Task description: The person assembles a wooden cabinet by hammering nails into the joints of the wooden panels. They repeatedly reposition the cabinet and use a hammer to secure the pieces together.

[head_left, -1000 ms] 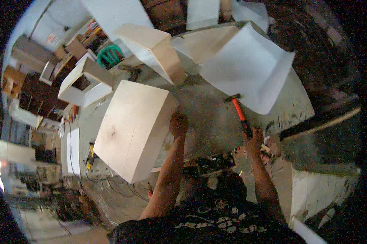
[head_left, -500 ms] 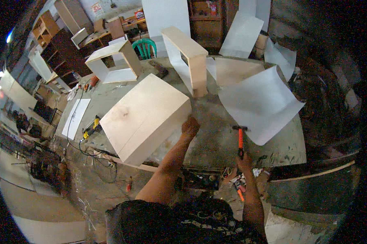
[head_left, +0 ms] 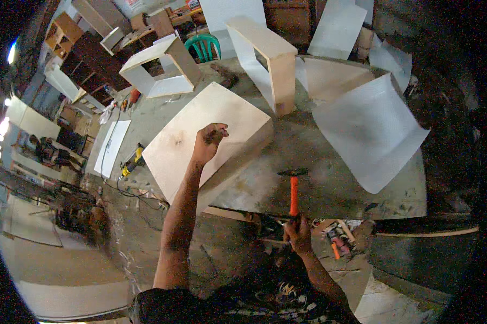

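A pale wooden box (head_left: pixel 200 119) lies on the table with its broad flat face up and a dark knot in it. Over that face is my left hand (head_left: pixel 210 141), fingers curled together; whatever they may hold is too small to make out. My right hand (head_left: pixel 299 235) grips a hammer (head_left: pixel 293 195) by its orange and black handle. The dark hammer head is up, over the table's near part and to the right of the box.
On the grey table (head_left: pixel 351 183) stand two open wooden frames (head_left: pixel 160 70) (head_left: pixel 278 70) at the back. A curled white sheet (head_left: pixel 370 135) covers the right part. A yellow power tool (head_left: pixel 131 161) and its cable lie left of the box. Tools litter the floor below.
My left hand has left the box's right side and come up over its top face. My right hand has brought the hammer leftward, nearer the box. The whole view has shifted slightly.
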Available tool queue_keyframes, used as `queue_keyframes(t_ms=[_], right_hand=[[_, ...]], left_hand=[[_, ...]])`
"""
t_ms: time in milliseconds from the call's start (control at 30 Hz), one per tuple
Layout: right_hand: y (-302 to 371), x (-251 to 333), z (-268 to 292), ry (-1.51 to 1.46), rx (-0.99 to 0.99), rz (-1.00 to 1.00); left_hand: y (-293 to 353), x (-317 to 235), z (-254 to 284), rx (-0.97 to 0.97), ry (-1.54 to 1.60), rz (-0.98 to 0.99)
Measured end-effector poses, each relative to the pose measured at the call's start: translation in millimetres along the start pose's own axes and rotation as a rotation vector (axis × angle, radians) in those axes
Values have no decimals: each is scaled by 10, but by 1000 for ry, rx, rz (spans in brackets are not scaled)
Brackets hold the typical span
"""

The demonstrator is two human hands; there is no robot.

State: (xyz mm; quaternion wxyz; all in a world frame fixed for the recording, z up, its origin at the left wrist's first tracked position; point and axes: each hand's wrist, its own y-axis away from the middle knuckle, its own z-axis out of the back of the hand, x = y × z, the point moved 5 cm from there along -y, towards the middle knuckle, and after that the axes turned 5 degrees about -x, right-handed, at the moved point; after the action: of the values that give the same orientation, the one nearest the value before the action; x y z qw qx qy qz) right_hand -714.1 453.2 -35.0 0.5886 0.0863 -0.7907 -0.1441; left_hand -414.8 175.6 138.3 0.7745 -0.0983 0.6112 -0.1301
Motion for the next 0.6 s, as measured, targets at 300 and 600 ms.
queue_keyframes(t_ms=[300,600], right_hand=[[-681,-618,-1163,202,-50,230],[-852,-727,-2049,51,-504,45]], left_hand=[[-369,258,-480,128,-562,-450],[-352,217,-500,204,-613,-668]])
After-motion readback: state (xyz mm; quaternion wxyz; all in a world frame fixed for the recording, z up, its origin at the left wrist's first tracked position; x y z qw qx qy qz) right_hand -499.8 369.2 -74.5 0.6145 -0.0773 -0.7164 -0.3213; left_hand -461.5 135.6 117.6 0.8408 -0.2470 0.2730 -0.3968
